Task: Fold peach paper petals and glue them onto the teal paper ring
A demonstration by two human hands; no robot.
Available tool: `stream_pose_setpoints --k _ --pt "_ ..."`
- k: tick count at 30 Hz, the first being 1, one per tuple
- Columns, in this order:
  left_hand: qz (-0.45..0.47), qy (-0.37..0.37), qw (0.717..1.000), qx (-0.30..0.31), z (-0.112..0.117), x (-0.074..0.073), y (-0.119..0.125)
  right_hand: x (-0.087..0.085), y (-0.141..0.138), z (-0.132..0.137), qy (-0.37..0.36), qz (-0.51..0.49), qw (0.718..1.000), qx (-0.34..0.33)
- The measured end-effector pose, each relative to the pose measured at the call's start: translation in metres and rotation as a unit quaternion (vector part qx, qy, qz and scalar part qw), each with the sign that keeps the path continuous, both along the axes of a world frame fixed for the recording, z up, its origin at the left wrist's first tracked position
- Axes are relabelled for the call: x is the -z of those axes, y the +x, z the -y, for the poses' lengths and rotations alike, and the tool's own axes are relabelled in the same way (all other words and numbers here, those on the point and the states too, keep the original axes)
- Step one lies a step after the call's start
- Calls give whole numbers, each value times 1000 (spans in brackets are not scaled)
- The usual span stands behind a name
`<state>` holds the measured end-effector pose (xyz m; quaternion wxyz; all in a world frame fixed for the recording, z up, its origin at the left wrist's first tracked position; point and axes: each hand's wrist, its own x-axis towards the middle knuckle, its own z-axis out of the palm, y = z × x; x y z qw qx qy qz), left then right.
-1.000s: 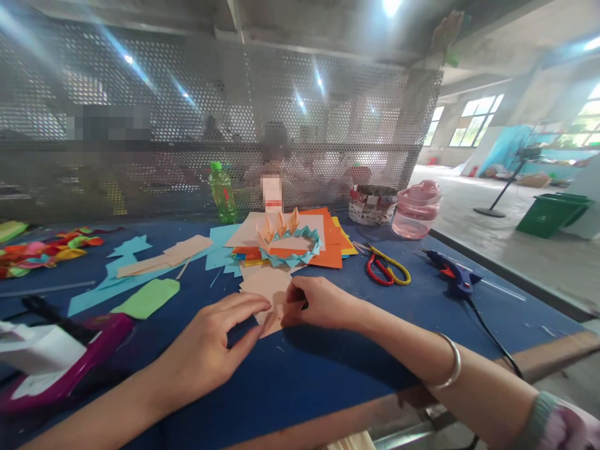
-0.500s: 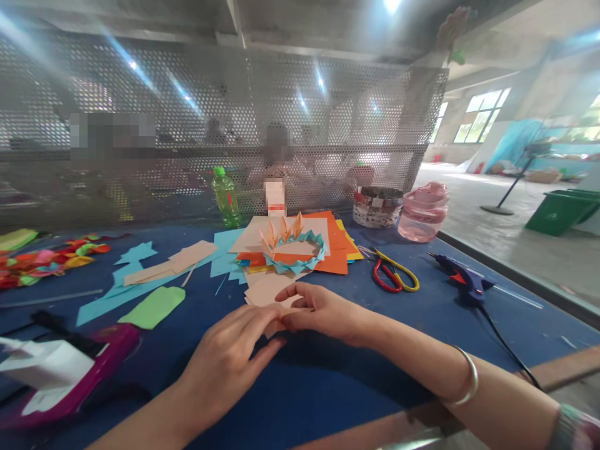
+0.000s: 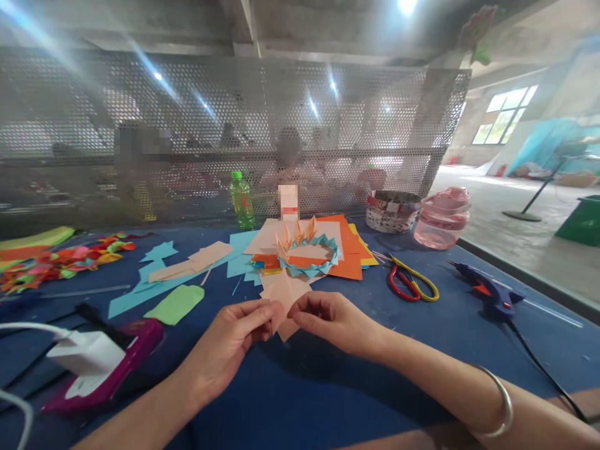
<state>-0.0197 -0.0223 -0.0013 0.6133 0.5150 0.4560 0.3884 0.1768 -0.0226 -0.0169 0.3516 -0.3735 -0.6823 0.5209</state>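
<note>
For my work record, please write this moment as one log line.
left hand: holds peach paper | right hand: holds peach paper | near: paper crown

Bare concrete rm, perforated metal screen (image 3: 225,106) across back.
Windows (image 3: 504,99) far R letting daylight in; grey floor (image 3: 492,194), green bin (image 3: 584,222) at edge.

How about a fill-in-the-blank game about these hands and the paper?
The left hand and right hand hold paper colored ____.
The scissors have red and ____ handles.
The bracelet is on the ____ arm.
The bottle behind the paper is ____.

Missing words: peach; yellow; right; green.
</note>
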Motion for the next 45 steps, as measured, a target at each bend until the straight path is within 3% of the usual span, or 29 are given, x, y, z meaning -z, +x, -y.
stream_pose_setpoints --k 7,15,20,25,32,38,41,45 --pt "-21 17 999 24 2 2 3 0 -1 5 22 77 997 2" --pt "-56 52 995 66 3 3 4 4 -3 3 47 98 994 7" --pt "-64 73 994 57 1 4 3 2 -3 4 57 123 991 16" --pt "-93 78 991 53 -2 1 2 1 -2 7 97 154 983 16" --pt "-116 66 986 98 -3 -3 -4 -5 -2 11 147 187 971 4" --pt "-124 90 986 70 -7 -2 -4 -6 0 9 193 175 966 0" --pt "-130 108 984 57 -8 -4 -4 -11 4 2 233 174 956 33" --pt "-155 119 980 19 -8 -7 -8 -29 18 -4 284 184 936 97"
